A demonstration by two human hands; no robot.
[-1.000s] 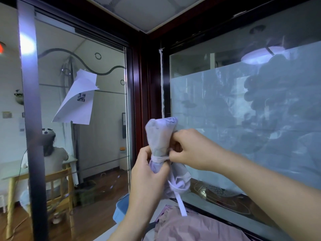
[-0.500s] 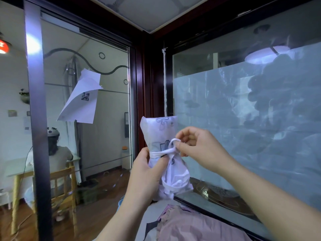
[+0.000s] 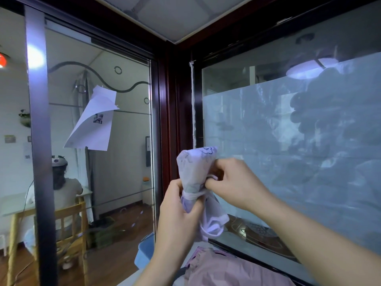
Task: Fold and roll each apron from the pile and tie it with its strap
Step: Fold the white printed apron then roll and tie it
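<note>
I hold a rolled white apron (image 3: 194, 168) with a faint blue print upright in the air at chest height. My left hand (image 3: 179, 211) grips the roll's lower half from the left, thumb across the white strap (image 3: 194, 195) wound round its middle. My right hand (image 3: 231, 180) pinches the strap at the roll's right side, fingers curled tight against the cloth. The apron's loose lower end (image 3: 212, 226) hangs below my left hand. A pink apron (image 3: 233, 271) lies bunched at the bottom of the view.
Glass walls in dark red frames (image 3: 171, 124) meet in a corner right behind the roll. A paper sheet (image 3: 92, 122) hangs on the left pane; behind it a person (image 3: 61, 186) sits at a wooden chair. A blue container (image 3: 145, 250) stands below.
My right hand has drawn the strap in and now presses closer against the roll's right side. The roll tilted slightly and its top shifted right.
</note>
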